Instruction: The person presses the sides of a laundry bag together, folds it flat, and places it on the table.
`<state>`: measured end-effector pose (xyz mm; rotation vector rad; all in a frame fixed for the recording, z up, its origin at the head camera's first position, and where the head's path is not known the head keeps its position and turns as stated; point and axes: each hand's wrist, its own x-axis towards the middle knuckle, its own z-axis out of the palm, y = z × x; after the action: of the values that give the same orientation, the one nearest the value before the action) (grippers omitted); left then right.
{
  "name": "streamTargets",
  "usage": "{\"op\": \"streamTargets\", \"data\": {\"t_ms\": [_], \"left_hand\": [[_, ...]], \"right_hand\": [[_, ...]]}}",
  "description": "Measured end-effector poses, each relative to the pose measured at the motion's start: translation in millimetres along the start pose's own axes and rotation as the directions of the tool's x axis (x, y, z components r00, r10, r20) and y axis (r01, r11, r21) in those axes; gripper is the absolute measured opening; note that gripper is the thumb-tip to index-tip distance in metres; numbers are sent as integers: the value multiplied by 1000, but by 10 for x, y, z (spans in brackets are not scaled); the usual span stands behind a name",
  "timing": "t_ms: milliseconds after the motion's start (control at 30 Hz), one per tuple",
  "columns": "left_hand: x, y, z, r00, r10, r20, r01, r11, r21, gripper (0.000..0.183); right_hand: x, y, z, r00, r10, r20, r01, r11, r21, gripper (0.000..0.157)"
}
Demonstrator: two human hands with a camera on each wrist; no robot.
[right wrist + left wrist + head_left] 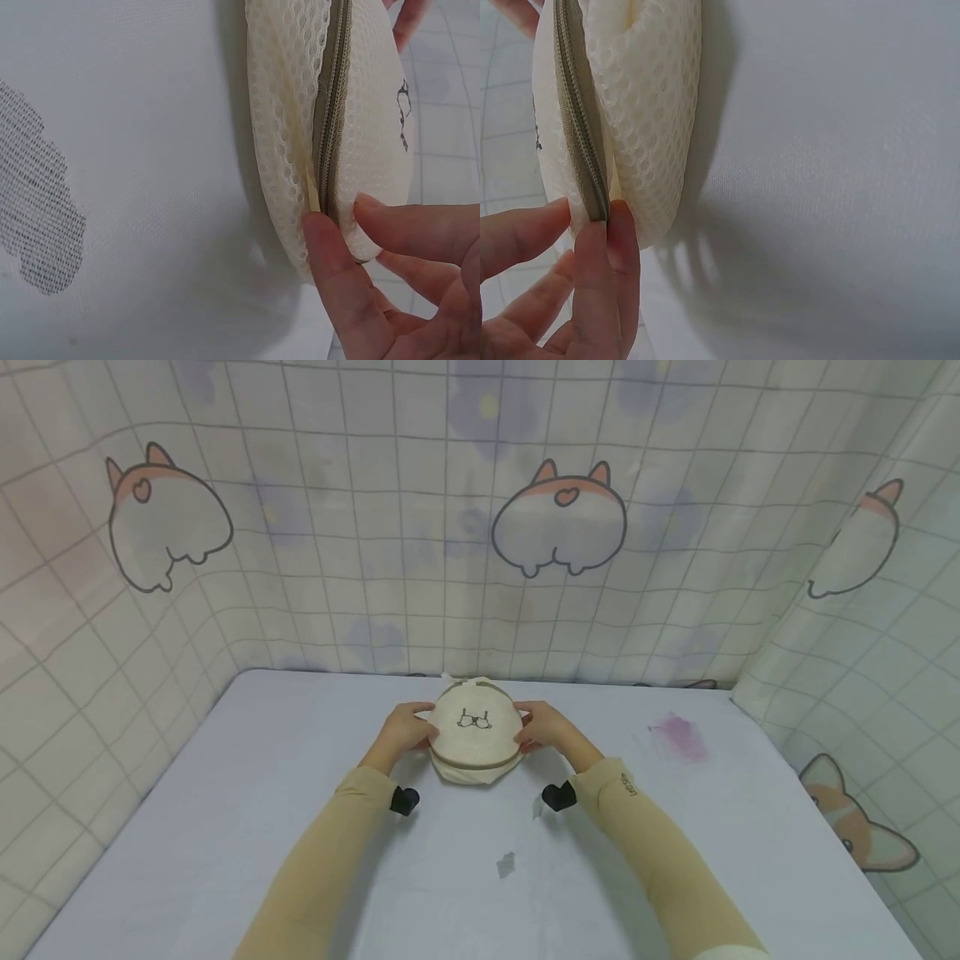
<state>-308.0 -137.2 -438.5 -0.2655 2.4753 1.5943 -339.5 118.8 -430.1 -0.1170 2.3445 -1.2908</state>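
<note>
A cream mesh laundry bag [474,735], rounded and padded-looking, stands at the far middle of the table with a small glasses drawing on its face. Its tan zipper [581,120] runs along the side and looks closed where it shows. My left hand [405,731] pinches the left edge of the bag, with fingertips at the zipper band in the left wrist view. On the opposite edge, my right hand [546,727] grips the bag between thumb and fingers, close to the zipper [330,112]. The underside of the bag is hidden.
The white table [480,910] has a pink stain [678,737] at the right and a grey patch [506,864] in front of the bag. A tiled-pattern curtain [375,527] with cartoon corgis closes off the back and sides. Black wrist devices [558,796] sit at both cuffs.
</note>
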Motion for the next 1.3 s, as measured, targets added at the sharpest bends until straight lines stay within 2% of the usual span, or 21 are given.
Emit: {"op": "streamTargets", "data": {"t_ms": [267, 533, 667, 867, 1033, 1167, 1233, 1300], "left_hand": [[24, 3, -8, 1000, -10, 10, 10, 1000, 6, 62], [33, 43, 13, 998, -14, 56, 12, 999, 41, 66], [-5, 84, 8, 996, -4, 85, -4, 995, 100, 68], [-47, 103, -99, 996, 30, 89, -50, 970, 239, 58], [-36, 78, -164, 993, 49, 112, -76, 963, 258, 55], [-22, 51, -133, 982, 131, 135, -168, 936, 309, 54], [-21, 49, -91, 975, 175, 139, -213, 914, 346, 54], [-25, 64, -38, 974, 178, 142, -219, 903, 369, 55]], "right_hand": [[31, -2, -7, 1000, -1, 8, 1, 999, -42, 76], [-47, -83, -73, 999, -47, -15, 43, 980, -193, 71], [-77, -104, -104, 999, -45, -5, 43, 969, -242, 69], [-138, -160, -135, 997, -58, 59, 77, 916, -393, 63], [-221, -203, -144, 990, -85, 113, 129, 870, -476, 61], [-279, -214, -120, 981, -150, 121, 192, 830, -523, 63], [-276, -194, -86, 975, -195, 108, 222, 809, -544, 64], [-265, -172, -42, 967, -240, 91, 248, 784, -568, 65]]}}
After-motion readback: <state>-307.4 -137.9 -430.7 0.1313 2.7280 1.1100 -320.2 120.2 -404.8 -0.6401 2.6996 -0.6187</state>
